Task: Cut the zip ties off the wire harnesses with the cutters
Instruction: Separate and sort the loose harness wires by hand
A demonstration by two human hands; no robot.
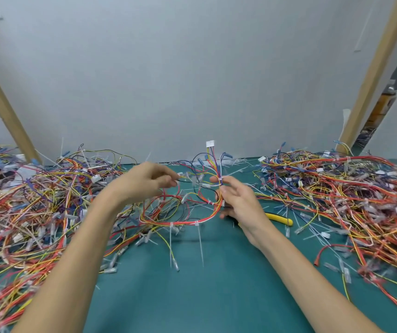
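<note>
Harness at frame centre, held above the mat: thin glossy wires, red, orange and yellow, bundled into a rough oval loop. Long axis of the loop left to right. At its right end, a stem of wires rising straight up toward the wall, topped by a small white boxy connector. White zip ties cinched round the lower arc, stiff narrow tails hanging straight down. Another tie on the stem, at the right thumb.

Left hand left of centre, palm down, wrist bent, thumb and fingertips pinching a loose wire end of the harness. Right hand right of centre, thumb and forefinger pinching the stem at its tie, remaining fingers loosely curled and spread. Left forearm and right forearm bare, rising from the lower corners.

Cutters just behind the right wrist, yellow handle pointing right, jaws hidden. Touching the hand or not: impossible to tell.

Mat teal, smooth, matte. Tangled left pile and right pile of mixed wires, blurred.
</note>
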